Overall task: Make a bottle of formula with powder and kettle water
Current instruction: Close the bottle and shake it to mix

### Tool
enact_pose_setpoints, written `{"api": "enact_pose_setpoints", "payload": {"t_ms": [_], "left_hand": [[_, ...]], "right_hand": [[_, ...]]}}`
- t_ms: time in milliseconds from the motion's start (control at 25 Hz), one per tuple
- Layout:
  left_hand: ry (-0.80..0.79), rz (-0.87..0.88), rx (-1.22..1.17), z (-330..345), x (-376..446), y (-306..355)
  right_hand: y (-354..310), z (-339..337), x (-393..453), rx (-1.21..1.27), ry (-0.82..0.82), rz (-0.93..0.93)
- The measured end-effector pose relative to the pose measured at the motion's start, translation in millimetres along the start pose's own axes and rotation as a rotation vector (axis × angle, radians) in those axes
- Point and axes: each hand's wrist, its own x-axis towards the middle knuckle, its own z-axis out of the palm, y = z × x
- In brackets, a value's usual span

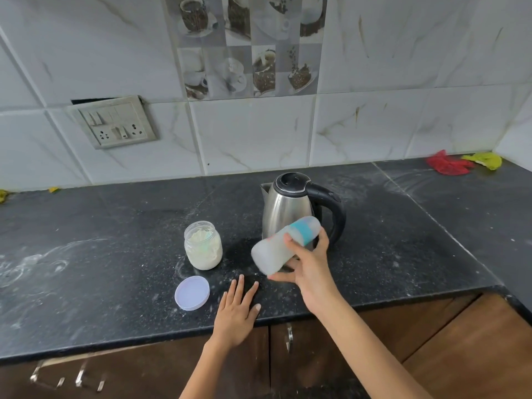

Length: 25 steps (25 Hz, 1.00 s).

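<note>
Gripping the baby bottle [285, 244] round its middle, the right hand [309, 272] holds it tilted in the air above the counter [403, 254], cap end up toward the kettle [299, 208], fingers and thumb curled about the barrel. The bottle is blurred and looks cloudy white. Judgement: filled plastic, moderately light, stiff, smooth and possibly slippery; a mid-barrel grip below the blue collar seems safest. Left hand [239, 311] lies flat near the counter's front edge, fingers straight, holding nothing. Open powder jar [203, 245] stands left of the kettle, mid-counter; its lid [192, 293] lies nearer the front edge. Kettle likely heavy; take by handle.
</note>
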Motion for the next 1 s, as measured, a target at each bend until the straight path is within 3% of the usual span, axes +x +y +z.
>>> {"api": "enact_pose_setpoints", "payload": {"t_ms": [120, 280, 440, 600, 640, 760, 800, 920, 1000], "left_hand": [[0.043, -0.054, -0.217, -2, -3, 2], [0.026, 0.007, -0.041, 0, 1, -3], [0.048, 0.051, -0.196, 0, 1, 2], [0.033, 0.000, -0.022, 3, 3, -6], [0.027, 0.002, -0.020, 2, 3, -4], [0.059, 0.010, -0.282, -1, 2, 4], [0.059, -0.002, -0.300, -1, 2, 4], [0.062, -0.005, -0.079, 2, 1, -3], [0.087, 0.019, -0.132, 1, 1, -1]], "right_hand": [[18, 6, -13, -0.162, -0.166, 0.107], [1, 2, 7, 0.030, 0.058, 0.006], [19, 12, -10, -0.159, -0.178, 0.109], [-5, 4, 15, 0.050, 0.077, -0.011], [-3, 6, 11, 0.022, 0.065, 0.005], [19, 13, -9, -0.179, -0.203, 0.131], [17, 11, -6, -0.188, -0.203, 0.124], [-2, 1, 12, 0.030, 0.045, 0.020], [4, 3, 4, -0.055, -0.055, 0.054]]}}
